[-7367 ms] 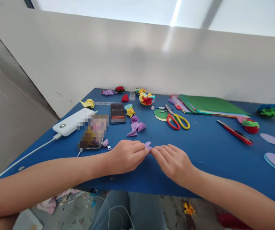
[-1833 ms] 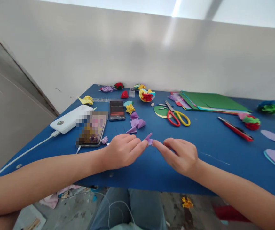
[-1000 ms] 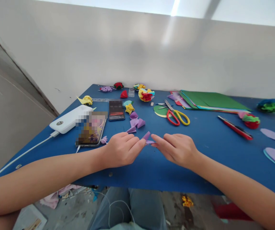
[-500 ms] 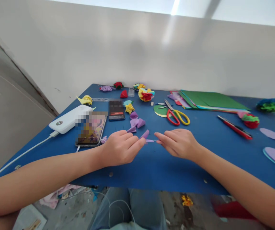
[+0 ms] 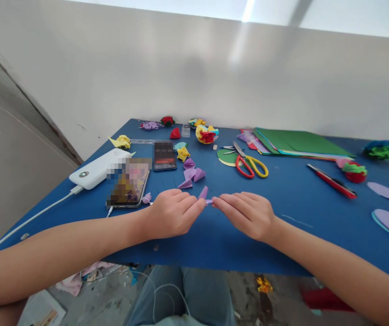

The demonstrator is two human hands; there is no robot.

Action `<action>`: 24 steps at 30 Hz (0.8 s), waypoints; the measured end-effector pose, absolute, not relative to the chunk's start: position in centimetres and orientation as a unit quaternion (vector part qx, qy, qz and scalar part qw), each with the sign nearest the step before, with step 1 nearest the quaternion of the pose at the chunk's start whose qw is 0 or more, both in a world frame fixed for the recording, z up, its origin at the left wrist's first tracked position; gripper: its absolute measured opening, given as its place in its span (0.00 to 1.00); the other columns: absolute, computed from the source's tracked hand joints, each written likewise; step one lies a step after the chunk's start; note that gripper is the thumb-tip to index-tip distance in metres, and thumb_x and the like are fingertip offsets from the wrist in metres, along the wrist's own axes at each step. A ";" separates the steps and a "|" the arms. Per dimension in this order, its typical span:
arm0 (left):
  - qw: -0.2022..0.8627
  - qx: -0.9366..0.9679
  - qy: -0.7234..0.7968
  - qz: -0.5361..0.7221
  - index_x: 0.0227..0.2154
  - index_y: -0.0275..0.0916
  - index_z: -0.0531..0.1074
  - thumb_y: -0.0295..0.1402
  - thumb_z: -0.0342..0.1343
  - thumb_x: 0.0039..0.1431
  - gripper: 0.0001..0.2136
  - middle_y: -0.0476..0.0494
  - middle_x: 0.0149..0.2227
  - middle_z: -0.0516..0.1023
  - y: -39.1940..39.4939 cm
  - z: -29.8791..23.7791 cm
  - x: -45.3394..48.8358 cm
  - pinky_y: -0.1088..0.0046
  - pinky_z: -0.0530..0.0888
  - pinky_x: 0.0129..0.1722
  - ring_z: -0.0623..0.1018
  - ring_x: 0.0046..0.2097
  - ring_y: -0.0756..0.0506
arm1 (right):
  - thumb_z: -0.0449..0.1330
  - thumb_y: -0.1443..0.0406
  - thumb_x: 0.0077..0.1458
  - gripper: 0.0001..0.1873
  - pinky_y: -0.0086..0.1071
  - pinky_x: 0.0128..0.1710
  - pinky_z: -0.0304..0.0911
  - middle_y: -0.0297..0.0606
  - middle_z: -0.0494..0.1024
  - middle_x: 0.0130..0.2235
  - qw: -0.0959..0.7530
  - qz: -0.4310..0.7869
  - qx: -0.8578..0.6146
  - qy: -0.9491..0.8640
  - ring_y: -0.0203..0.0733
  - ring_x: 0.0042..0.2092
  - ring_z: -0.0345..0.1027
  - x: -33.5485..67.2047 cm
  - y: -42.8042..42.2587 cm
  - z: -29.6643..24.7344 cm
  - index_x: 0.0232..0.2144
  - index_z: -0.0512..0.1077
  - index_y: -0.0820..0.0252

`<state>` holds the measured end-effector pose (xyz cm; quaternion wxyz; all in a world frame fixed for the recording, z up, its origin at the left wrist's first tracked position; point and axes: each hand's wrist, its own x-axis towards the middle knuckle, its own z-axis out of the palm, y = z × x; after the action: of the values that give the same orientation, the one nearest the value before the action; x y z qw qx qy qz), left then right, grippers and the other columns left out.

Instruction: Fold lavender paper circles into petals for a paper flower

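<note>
Near the front of the blue table, my left hand [image 5: 172, 213] is closed in a pinch on a folded purple paper piece [image 5: 203, 193]. My right hand [image 5: 247, 213] has its thumb and fingers pressed together at the piece's narrow tip, almost meeting the left fingertips. Its inner grip is partly hidden. Just beyond the left hand lie several loose purple paper petals [image 5: 190, 174]. A small purple paper bud [image 5: 147, 198] sits by the left wrist.
Scissors [image 5: 249, 163] lie beyond my right hand, with a red cutter knife [image 5: 333, 182] farther right. On the left are a white power bank [image 5: 97, 170] and two phones, the nearer phone [image 5: 130, 185] cabled. Coloured paper sheets [image 5: 303, 141] and paper flowers [image 5: 207, 134] stand at the back.
My right hand has moved slightly left, closing the gap to the left fingertips. A thin pale strand now shows on the table beside the right wrist. The left hand has barely moved.
</note>
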<state>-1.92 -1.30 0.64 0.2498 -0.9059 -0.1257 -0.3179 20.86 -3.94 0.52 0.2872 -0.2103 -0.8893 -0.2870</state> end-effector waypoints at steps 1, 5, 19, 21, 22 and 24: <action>0.250 -0.906 -0.125 -0.318 0.39 0.30 0.66 0.26 0.50 0.55 0.08 0.48 0.23 0.73 -1.3 0.7 -1.9 0.74 0.65 0.24 0.72 0.25 0.50 | 0.58 0.72 0.52 0.16 0.29 0.30 0.62 0.42 0.77 0.35 0.287 -0.288 -0.209 -0.889 0.36 0.33 0.69 20.9 -4.0 0.6 0.44 0.66 0.70; 0.262 -0.903 -0.114 -0.321 0.39 0.30 0.66 0.26 0.52 0.55 0.09 0.48 0.23 0.73 -1.3 0.8 -2.0 0.74 0.65 0.23 0.71 0.24 0.51 | 0.56 0.72 0.52 0.14 0.30 0.29 0.61 0.43 0.77 0.36 0.288 -0.289 -0.216 -0.887 0.36 0.32 0.69 20.9 -4.3 0.6 0.43 0.67 0.70; 0.273 -0.899 -0.111 -0.322 0.38 0.30 0.66 0.27 0.53 0.54 0.08 0.50 0.22 0.72 -1.5 0.8 -1.8 0.74 0.64 0.23 0.70 0.23 0.52 | 0.51 0.72 0.55 0.15 0.30 0.33 0.62 0.46 0.75 0.43 0.284 -0.262 -0.243 -0.890 0.37 0.38 0.70 20.8 -5.0 0.5 0.46 0.67 0.67; 0.276 -0.899 -0.110 -0.323 0.37 0.30 0.66 0.27 0.54 0.54 0.08 0.50 0.22 0.72 -1.5 0.8 -1.9 0.75 0.63 0.23 0.70 0.23 0.52 | 0.51 0.72 0.55 0.15 0.31 0.33 0.63 0.46 0.75 0.43 0.283 -0.262 -0.241 -0.891 0.38 0.38 0.70 20.8 -5.0 0.5 0.46 0.67 0.68; 0.279 -0.898 -0.109 -0.323 0.37 0.30 0.66 0.27 0.54 0.54 0.08 0.50 0.22 0.72 -1.4 0.8 -1.9 0.75 0.63 0.23 0.70 0.23 0.52 | 0.52 0.72 0.55 0.15 0.31 0.32 0.63 0.46 0.75 0.43 0.283 -0.262 -0.240 -0.891 0.38 0.37 0.70 20.8 -5.0 0.5 0.45 0.67 0.68; 0.286 -0.895 -0.110 -0.323 0.37 0.30 0.67 0.28 0.53 0.55 0.08 0.50 0.21 0.71 -1.4 0.7 -1.9 0.75 0.63 0.24 0.70 0.23 0.52 | 0.53 0.72 0.54 0.15 0.31 0.32 0.63 0.46 0.75 0.43 0.283 -0.264 -0.237 -0.891 0.38 0.37 0.70 20.7 -4.9 0.4 0.45 0.67 0.70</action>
<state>-1.87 -1.43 0.73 0.2860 -0.8954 -0.1102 -0.3229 20.72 -4.94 0.37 0.2830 -0.2371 -0.8910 -0.2643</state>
